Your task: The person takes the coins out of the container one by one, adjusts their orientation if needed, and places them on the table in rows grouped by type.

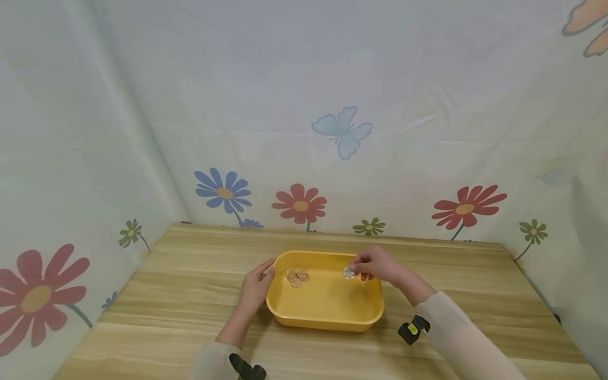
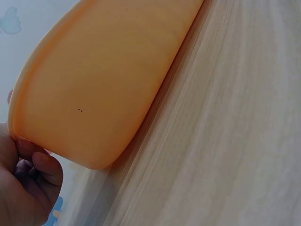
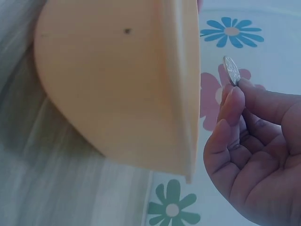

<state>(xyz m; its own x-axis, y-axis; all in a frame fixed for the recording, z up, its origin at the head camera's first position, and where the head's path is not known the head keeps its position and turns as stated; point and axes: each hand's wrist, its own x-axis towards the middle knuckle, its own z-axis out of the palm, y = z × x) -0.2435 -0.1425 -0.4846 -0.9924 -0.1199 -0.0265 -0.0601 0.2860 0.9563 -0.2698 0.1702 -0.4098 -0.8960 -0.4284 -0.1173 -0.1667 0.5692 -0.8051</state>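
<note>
A yellow tray (image 1: 328, 320) stands on the wooden table, its outer wall filling much of the left wrist view (image 2: 94, 84). Several gold and copper-coloured coins (image 1: 296, 276) lie together in its left part. The left hand (image 1: 255, 287) grips the tray's left rim, thumb at the edge and fingers curled beneath it. Over the tray's right part, the right hand (image 1: 375, 264) pinches a silver coin (image 1: 349, 273) between thumb and index finger. In the right wrist view that coin (image 3: 231, 70) stands up from the fingertips, beside the tray's rim.
Wood-grained table (image 1: 199, 274) extends around the tray on every side. Behind it and at both sides hangs a pale curtain (image 1: 266, 105) printed with flowers and butterflies. A black device is strapped at each wrist.
</note>
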